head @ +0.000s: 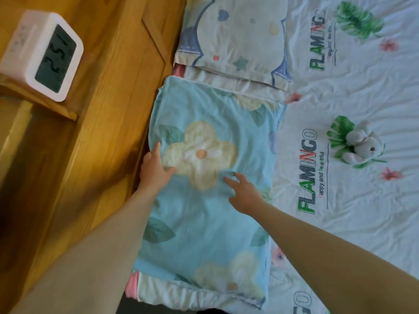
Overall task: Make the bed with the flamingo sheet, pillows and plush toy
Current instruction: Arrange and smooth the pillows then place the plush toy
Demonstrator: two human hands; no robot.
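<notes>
A light blue pillow (204,223) with big yellow flowers lies against the wooden headboard. My left hand (154,168) rests flat on its edge by the headboard, fingers straight. My right hand (242,191) touches the pillow's middle with spread fingers. Beyond it lies a white pillow (235,37) with blue trim and small shapes. The white flamingo sheet (362,200) covers the mattress, fairly smooth with light wrinkles. A small grey-white plush toy (362,146) lies on the sheet to the right of the blue pillow.
The wooden headboard (108,109) runs along the left. A white digital clock (43,55) sits on a wooden shelf at the top left. A pink-edged layer (133,286) shows under the blue pillow's near end.
</notes>
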